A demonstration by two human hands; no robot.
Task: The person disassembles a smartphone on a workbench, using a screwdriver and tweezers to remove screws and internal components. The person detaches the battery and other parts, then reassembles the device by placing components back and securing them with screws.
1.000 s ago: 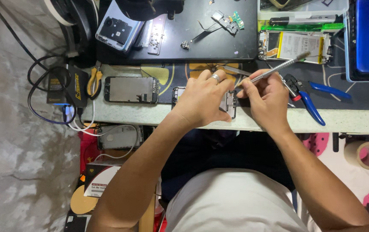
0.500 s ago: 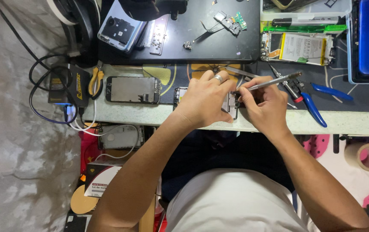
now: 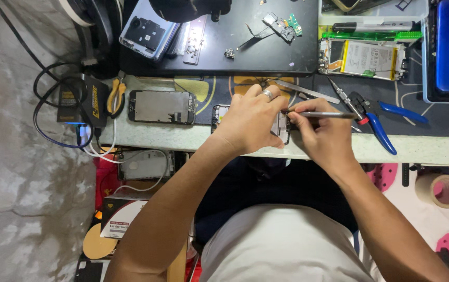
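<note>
Cluttered bench (image 3: 417, 149) held a phone (image 3: 283, 128) at its near edge. Left hand (image 3: 250, 122) lay curled over the phone, pressing it steady; right hand (image 3: 321, 130) pinched a thin metal tool (image 3: 329, 114), tip at the phone's right end. Blue pliers (image 3: 378, 117) sat just right.

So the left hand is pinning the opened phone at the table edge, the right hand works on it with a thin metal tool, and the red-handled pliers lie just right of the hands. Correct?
Nearly. The head view shows the left hand on the opened phone and the right hand holding the thin metal tool, but the pliers to the right have blue handles, not red.
</note>
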